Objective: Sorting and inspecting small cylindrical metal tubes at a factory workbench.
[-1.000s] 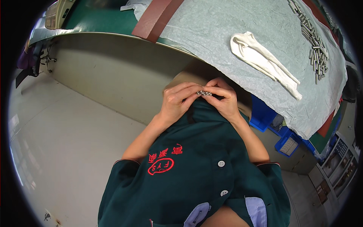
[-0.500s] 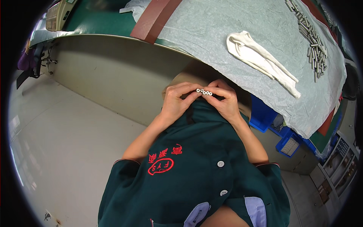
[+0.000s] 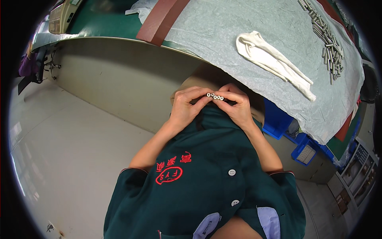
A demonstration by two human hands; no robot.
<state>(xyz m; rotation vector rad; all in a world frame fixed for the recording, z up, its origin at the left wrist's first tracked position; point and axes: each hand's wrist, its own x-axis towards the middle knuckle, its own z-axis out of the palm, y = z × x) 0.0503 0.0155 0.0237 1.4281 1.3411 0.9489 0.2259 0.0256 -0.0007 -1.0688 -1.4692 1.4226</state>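
Several small metal tubes (image 3: 215, 96) are held side by side in front of my body, their round ends with dark holes facing up toward me. My left hand (image 3: 187, 104) pinches the left end of the row between thumb and fingertips. On the other side my right hand (image 3: 235, 104) grips the right end the same way, and the two hands nearly meet. The tubes' lengths are hidden behind the fingers. A pile of similar metal tubes (image 3: 329, 46) lies at the far right of the table, on a pale sheet (image 3: 215, 30).
A crumpled white cloth (image 3: 274, 59) rests on the sheet. A reddish-brown bar (image 3: 161, 24) lies across the table's edge. Below the table at right are a blue bin (image 3: 275, 119) and a smaller blue basket (image 3: 305, 153). A beige device (image 3: 63, 16) stands at far left.
Both hands stay in place with the tubes between them. The table and the things on it sit very slightly further left in the picture.
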